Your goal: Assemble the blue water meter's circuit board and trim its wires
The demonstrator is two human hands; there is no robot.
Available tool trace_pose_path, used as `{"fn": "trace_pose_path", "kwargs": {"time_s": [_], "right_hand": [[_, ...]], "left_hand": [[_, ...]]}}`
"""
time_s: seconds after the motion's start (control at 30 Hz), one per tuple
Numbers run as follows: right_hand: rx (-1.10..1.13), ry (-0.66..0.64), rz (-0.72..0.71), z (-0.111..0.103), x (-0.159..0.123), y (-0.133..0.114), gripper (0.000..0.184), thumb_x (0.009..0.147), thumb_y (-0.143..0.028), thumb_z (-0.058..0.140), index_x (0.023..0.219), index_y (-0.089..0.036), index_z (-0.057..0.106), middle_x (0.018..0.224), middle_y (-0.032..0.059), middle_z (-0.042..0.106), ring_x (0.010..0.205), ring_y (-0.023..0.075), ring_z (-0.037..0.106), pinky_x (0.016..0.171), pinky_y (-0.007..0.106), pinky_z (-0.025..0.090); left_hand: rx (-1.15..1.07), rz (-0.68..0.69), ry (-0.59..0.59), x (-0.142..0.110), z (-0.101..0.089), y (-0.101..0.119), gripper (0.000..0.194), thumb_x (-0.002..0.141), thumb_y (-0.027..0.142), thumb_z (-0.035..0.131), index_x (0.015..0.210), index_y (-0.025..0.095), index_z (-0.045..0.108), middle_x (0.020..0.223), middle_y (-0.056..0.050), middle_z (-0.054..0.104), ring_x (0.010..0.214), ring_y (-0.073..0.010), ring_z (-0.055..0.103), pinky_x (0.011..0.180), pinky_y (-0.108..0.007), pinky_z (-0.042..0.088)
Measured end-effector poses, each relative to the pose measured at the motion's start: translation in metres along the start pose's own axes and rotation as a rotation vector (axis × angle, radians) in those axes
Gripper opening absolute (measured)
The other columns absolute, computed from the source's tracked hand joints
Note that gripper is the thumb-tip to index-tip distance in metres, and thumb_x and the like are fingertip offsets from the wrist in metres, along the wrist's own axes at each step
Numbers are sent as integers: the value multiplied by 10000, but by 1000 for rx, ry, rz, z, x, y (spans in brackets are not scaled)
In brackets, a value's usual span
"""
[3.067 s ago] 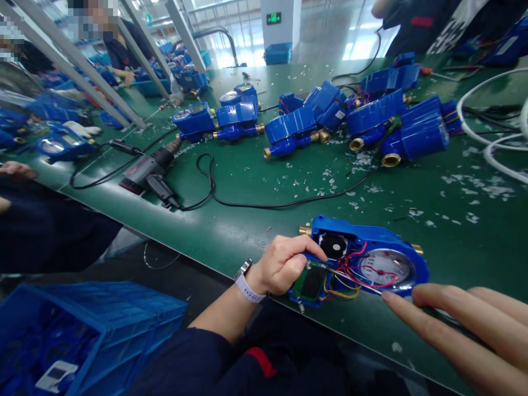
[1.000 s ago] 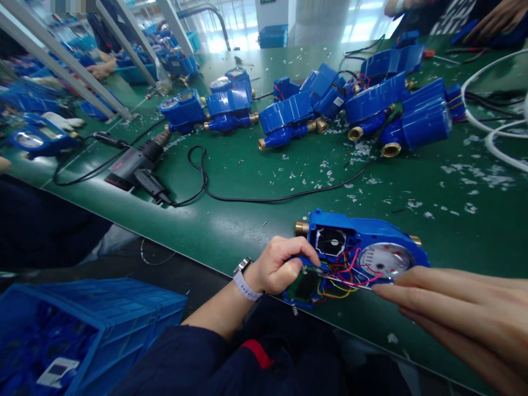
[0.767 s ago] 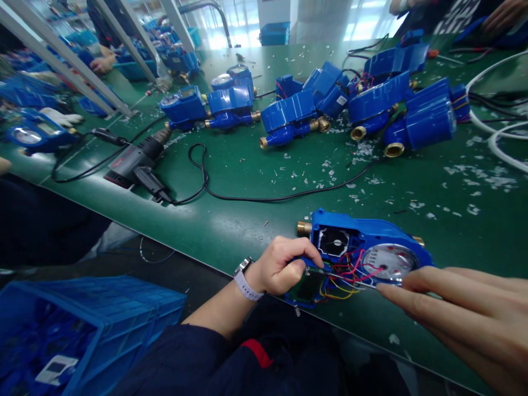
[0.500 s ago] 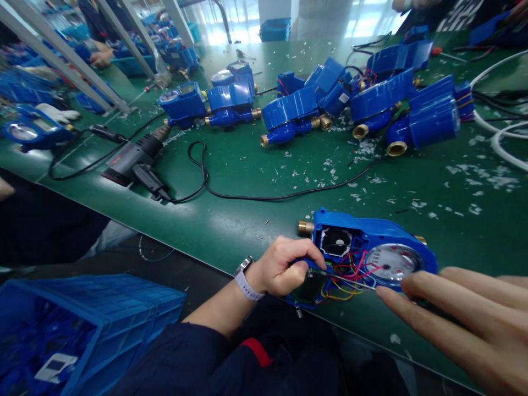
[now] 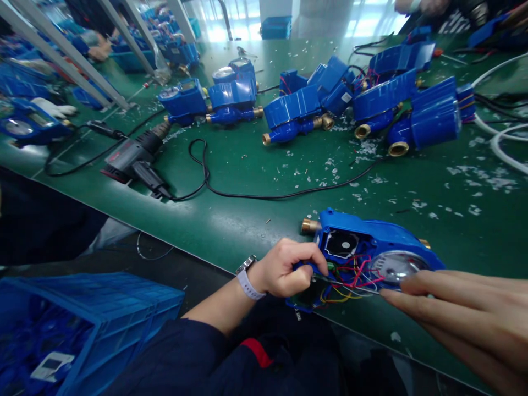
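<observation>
An opened blue water meter [image 5: 363, 228] lies on the green bench, with a brass pipe end [image 5: 310, 225] and a round clear dial [image 5: 398, 267]. Red, yellow and white wires [image 5: 350, 283] run from it to its small blue cover [image 5: 303, 302], which hangs near the bench edge. My left hand [image 5: 291, 268] is closed, thumb and forefinger pinching this cover's upper edge. Beside the dial, my right hand [image 5: 466, 308] has its fingertips together at the end of a thin pale line, wire or rod; what it grips is mostly hidden.
A heat gun [image 5: 134, 157] lies to the left, its black cord [image 5: 264, 196] crossing the bench. Several blue meters [image 5: 292, 107] stand behind, among plastic scraps. A blue crate [image 5: 124, 313] is at lower left. Other people's hands [image 5: 99, 49] show at the far edges.
The meter has shifted slightly right in the view. My right hand's fingers have drawn closer together beside the dial; my left hand keeps its pinch on the cover.
</observation>
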State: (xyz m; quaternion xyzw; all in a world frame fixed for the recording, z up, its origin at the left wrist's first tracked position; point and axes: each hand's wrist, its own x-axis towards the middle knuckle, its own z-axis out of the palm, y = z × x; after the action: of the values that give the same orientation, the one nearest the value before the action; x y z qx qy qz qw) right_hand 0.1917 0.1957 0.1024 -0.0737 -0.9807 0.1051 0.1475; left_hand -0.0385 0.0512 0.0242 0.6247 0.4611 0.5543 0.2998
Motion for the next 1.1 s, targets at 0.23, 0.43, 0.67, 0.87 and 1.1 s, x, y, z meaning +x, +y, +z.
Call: {"fn": "trace_pose_path", "kwargs": {"time_s": [0.23, 0.43, 0.67, 0.87, 1.1], "right_hand": [[2, 50, 55, 24, 5, -11, 231, 877, -411, 573, 984, -295, 742, 800, 56, 690, 721, 230, 677, 526, 261, 549], [31, 68, 70, 26, -4, -11, 247, 902, -431, 565, 1002, -291, 743, 823, 59, 694, 706, 219, 678, 526, 252, 547], [153, 4, -6, 17, -22, -4, 265, 1005, -322, 449, 1146, -309, 674, 987, 18, 699, 751, 158, 691, 560, 218, 549], [113, 61, -76, 14, -18, -10, 250, 1025, -238, 407, 1139, -268, 627, 984, -1, 703, 784, 122, 705, 597, 170, 563], [139, 99, -70, 19, -15, -17, 230, 1014, -202, 405, 1131, -260, 594, 981, -23, 717, 813, 123, 711, 633, 163, 576]], "left_hand": [[4, -40, 25, 2, -2, 2, 206, 772, 207, 448, 764, 151, 646, 587, 1, 597, 467, -97, 498, 466, -207, 389], [-11, -62, 38, 1, -1, 0, 207, 779, 219, 450, 764, 154, 645, 624, -6, 617, 484, -96, 495, 480, -215, 380], [-12, -84, 47, 0, -1, -2, 209, 787, 228, 447, 760, 155, 640, 606, 5, 595, 497, -100, 490, 508, -224, 382], [-12, -122, 67, -1, 0, -4, 225, 785, 270, 447, 770, 157, 641, 619, -5, 611, 512, -113, 503, 520, -235, 383], [-27, -123, 71, 0, 1, -5, 229, 791, 282, 448, 772, 158, 639, 582, 11, 574, 481, -103, 464, 500, -230, 365]]}}
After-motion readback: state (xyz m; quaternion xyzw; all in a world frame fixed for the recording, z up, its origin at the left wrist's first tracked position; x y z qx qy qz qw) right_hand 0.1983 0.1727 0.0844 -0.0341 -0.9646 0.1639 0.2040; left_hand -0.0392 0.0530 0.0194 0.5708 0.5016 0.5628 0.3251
